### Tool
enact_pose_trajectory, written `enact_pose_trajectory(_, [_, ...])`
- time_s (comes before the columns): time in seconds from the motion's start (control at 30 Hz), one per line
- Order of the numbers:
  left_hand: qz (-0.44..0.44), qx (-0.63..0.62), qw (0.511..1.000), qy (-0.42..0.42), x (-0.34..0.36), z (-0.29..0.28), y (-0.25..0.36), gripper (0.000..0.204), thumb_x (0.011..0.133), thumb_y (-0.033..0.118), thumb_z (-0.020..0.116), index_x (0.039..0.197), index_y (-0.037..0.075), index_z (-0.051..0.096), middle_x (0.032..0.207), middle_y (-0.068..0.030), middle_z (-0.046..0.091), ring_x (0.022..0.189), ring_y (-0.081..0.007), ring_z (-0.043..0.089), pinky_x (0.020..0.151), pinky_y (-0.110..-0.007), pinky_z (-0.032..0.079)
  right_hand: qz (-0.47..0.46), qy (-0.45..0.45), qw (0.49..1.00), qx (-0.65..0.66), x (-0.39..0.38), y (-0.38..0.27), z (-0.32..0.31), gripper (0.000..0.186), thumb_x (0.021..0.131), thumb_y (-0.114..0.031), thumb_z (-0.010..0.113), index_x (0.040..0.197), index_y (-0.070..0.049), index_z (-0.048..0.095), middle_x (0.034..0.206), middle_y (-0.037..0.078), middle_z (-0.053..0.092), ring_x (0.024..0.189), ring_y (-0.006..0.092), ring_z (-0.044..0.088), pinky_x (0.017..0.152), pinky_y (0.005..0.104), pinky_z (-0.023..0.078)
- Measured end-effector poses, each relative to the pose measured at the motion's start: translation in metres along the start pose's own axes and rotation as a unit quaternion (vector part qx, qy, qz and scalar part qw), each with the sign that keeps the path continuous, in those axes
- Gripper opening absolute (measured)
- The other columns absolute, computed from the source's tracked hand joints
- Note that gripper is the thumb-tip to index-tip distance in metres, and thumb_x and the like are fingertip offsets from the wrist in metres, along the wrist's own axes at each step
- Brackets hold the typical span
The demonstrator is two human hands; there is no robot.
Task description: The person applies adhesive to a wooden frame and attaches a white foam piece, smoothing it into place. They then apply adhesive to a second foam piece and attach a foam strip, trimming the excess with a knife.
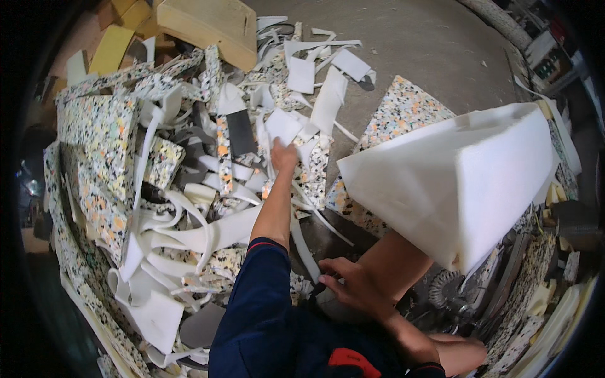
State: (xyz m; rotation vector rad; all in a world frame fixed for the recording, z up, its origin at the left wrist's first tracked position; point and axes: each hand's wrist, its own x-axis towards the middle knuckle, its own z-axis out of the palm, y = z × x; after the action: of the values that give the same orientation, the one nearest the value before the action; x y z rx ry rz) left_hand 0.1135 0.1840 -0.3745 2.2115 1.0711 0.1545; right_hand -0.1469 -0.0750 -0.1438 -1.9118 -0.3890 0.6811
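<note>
My left hand (284,157) reaches forward into a large heap of foam scraps. Its fingers close on the lower edge of a small, flat white foam piece (283,126); the fingertips are partly hidden. Just left of that hand lie a dark grey foam strip (241,133) and a narrow speckled foam strip (224,157). My right hand (346,278) is by my bent leg, fingers loosely apart with nothing in them. A thin white foam strip (304,251) ends close to its fingertips.
A big white foam block (454,183) stands at the right, over a speckled foam sheet (403,113). Large speckled slabs (94,170) lean at the left. A yellowish block (211,28) sits at the back. Beyond is grey floor (428,38). A coiled hose-like part (443,288) lies lower right.
</note>
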Motion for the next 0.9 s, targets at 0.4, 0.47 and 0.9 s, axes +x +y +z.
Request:
enact_pose_trajectory(0.4, [0.170,-0.112,0.965,-0.165,-0.105,-0.079,-0.057,0.068,0.088,0.028,0.070,0.149,0.012,0.045,0.094,-0.0228,0.072,0.092,-0.0444,0.069,0.086,-0.050,0.052,-0.036,0.022,0.999,-0.031,-0.007,-0.010,-0.001,0.030,0.095,-0.014,0.070,0.121,0.000,0.067,0.109,0.017,0.071,0.101,0.0287,0.072,0.087,0.0365,0.056])
enact_pose_trajectory(0.47, [0.189,-0.132,0.966,-0.120,-0.122,-0.105,-0.070,0.059,0.092,0.026,0.070,0.143,0.006,0.050,0.084,-0.0167,0.071,0.079,-0.0328,0.071,0.077,-0.041,0.054,-0.022,0.016,0.999,-0.027,-0.009,-0.009,0.000,0.030,0.095,-0.014,0.070,0.121,0.001,0.066,0.110,0.017,0.072,0.101,0.0284,0.072,0.087,0.0369,0.056])
enact_pose_trajectory(0.9, [-0.090,-0.378,0.919,0.064,-0.102,-0.217,-0.135,0.031,0.104,0.033,0.060,0.093,0.005,0.068,0.085,-0.0041,0.069,0.074,-0.0138,0.066,0.058,-0.031,0.055,-0.004,0.015,0.999,-0.037,-0.015,-0.001,0.006,0.031,0.097,-0.012,0.068,0.125,0.000,0.065,0.113,0.016,0.072,0.105,0.0249,0.071,0.090,0.0351,0.055])
